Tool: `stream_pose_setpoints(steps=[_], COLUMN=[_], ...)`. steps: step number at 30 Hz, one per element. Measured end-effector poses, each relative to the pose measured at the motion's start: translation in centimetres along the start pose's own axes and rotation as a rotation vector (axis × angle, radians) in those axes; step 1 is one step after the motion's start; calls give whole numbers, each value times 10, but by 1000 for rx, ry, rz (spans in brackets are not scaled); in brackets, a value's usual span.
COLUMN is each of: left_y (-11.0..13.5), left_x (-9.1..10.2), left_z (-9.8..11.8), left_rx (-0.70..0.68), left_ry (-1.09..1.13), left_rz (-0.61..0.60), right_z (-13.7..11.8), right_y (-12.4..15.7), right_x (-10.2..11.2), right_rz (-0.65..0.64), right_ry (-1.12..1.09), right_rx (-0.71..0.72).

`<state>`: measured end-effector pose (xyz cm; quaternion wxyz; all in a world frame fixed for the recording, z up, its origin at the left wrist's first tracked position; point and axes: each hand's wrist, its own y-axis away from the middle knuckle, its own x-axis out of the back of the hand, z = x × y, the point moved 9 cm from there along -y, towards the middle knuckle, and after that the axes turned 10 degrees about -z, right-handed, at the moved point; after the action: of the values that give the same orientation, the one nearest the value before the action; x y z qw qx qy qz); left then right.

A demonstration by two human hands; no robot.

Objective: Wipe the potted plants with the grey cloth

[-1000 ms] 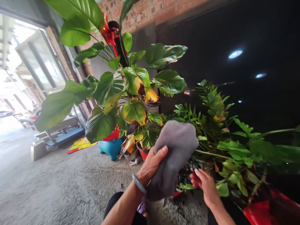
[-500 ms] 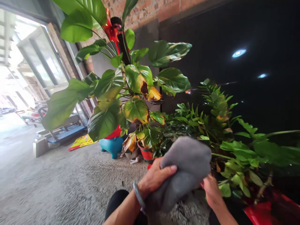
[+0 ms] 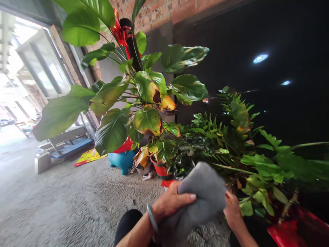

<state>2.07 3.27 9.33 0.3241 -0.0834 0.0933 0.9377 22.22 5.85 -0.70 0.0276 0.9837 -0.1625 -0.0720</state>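
My left hand [image 3: 171, 203] is wrapped round a grey cloth [image 3: 203, 193], thumb lying across its front, a grey bangle on the wrist. My right hand [image 3: 233, 211] sits at the cloth's right edge, its fingers hidden behind the cloth and the leaves. Both hands are low in the frame, just in front of a dark-leaved small plant [image 3: 195, 151]. A fern-like green plant [image 3: 257, 164] spreads to the right of them. Behind stands a tall plant with large green and yellowing leaves [image 3: 147, 118].
A red pot [image 3: 160, 169] and a teal pot [image 3: 122, 161] stand on the rough concrete floor [image 3: 64, 202]. Another red pot [image 3: 298, 230] is at the lower right. A brick wall [image 3: 164, 12] is behind; a bright doorway with a blue cart [image 3: 68, 145] lies left.
Both hands and the grey cloth have dropped lower in front of the plants. My right hand has closed in against the cloth's right edge. The big leaves at left have shifted.
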Motion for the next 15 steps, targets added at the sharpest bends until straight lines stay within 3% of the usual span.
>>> stream_pose_setpoints(steps=[3,5,8,12,13,15], left_y=[-5,-12,-24,-20,-14,-1], left_x=[19,33,38,23,18,12], left_z=[50,59,28,-32,-38,-30], left_rx=[-179,-255,-209,-14,21,38], left_ry=[99,179,148,4,0,14], left_rz=[172,301,325,121,61,-10], right_z=[2,2,2,0,0,0], right_y=[1,2,6,8,8,7], right_x=[-8,-13,-17,-10,-9,-8], right_rz=[-18,-25,-22,8,8,6], right_ry=[-23,-86,-183,-188,-190,-192], right_rx=[-8,-47,-113,-129,-125,-110])
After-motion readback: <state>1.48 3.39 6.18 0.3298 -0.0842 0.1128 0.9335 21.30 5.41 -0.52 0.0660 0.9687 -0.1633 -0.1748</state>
